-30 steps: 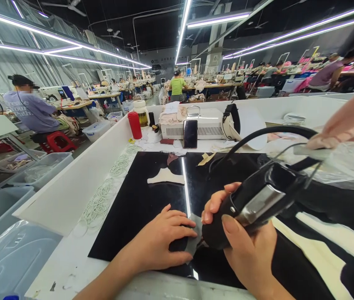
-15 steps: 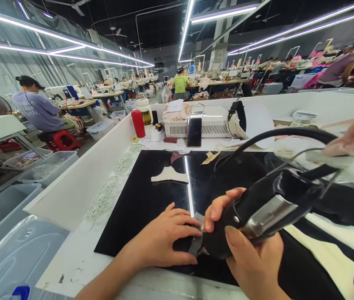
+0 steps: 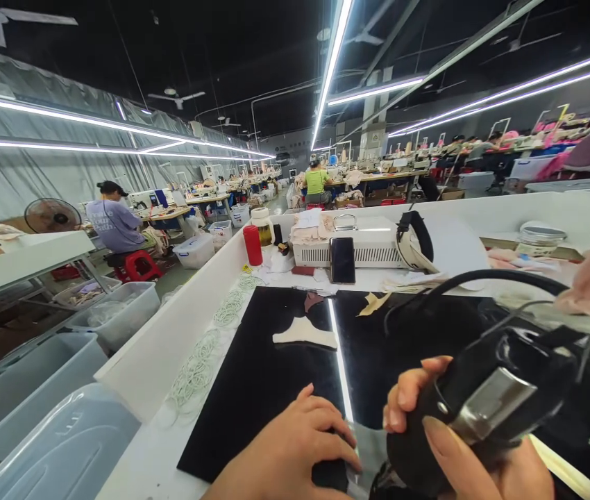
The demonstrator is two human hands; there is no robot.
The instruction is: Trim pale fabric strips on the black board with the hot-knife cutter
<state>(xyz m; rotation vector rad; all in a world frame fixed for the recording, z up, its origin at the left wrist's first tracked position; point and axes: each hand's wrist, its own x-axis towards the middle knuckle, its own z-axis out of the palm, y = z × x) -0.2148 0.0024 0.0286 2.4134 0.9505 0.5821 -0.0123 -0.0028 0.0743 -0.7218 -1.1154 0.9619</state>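
- Work on the grey patch (image 3: 371, 444) looks to be under way: the lower end of the black tool (image 3: 487, 410) is close to it, though blur and the picture's bottom edge make contact impossible to tell.
- No finished result shows on the patch, so how much is left cannot be read.
- The white piece (image 3: 302, 332), the yellow scrap (image 3: 373, 303) and the cream piece (image 3: 560, 465) lie on the black board (image 3: 253, 389), clear of both hands; whether they are done or waiting is unclear.
- The patch is on the board, between the left hand (image 3: 300, 448) and the tool. It is thin, smoky grey and partly see-through, its near edge hidden.
- The left hand has its fingers spread and bent, tips at the patch's left side; its grip is loose, clasping nothing.
- The right hand (image 3: 513, 476) has its grip wrapped firmly round the tool, which is tilted, bulky and glossy, with a silver plate and a thick cord (image 3: 461, 278).
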